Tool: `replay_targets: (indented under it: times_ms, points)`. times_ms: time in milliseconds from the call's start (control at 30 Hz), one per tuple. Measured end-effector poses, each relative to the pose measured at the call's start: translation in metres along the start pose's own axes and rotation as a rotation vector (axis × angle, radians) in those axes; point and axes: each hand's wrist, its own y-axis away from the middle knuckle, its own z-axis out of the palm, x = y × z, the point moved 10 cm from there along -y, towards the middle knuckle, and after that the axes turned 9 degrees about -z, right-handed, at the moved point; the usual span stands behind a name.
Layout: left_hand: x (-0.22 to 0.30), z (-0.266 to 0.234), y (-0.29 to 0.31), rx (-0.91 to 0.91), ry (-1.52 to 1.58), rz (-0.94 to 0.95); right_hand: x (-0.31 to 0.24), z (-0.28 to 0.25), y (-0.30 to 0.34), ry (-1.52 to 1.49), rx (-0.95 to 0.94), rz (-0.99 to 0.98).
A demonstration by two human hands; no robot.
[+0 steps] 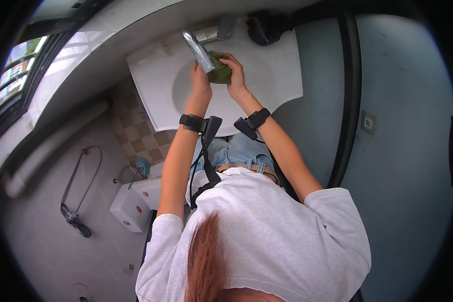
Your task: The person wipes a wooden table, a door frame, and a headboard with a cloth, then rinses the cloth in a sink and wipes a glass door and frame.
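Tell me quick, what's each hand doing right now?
Left hand: at the green cloth, fingers largely hidden by the silver faucet; grip cannot be told.
Right hand: closed, holding the green cloth.

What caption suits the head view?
Right hand grips a green cloth, left hand beside it, by a silver faucet over a white sink.
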Motion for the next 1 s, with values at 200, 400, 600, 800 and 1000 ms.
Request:
replay_targets:
  times_ms: [200,400,600,800,1000]
  points:
    - [0.013,0.005,0.014,0.249,-0.51,0.356,0.06,-0.029,-0.002,-0.352,0.307,0.28]
    - [0.031,0.05,0.04,-0.042,-0.877,0.636,0.077,0.005,-0.001,-0.419,-0.017,0.474]
    - [0.055,0.034,0.05,0.233,-1.089,0.773,0.061,0.007,-0.003,-0.525,0.14,0.366]
    - [0.036,0.02,0.028,0.224,-0.68,0.371,0.048,0.008,-0.007,-0.477,0.073,0.226]
    - [0.061,0.028,0.05,0.266,-0.965,0.849,0.084,0.007,0.008,-0.426,0.152,0.465]
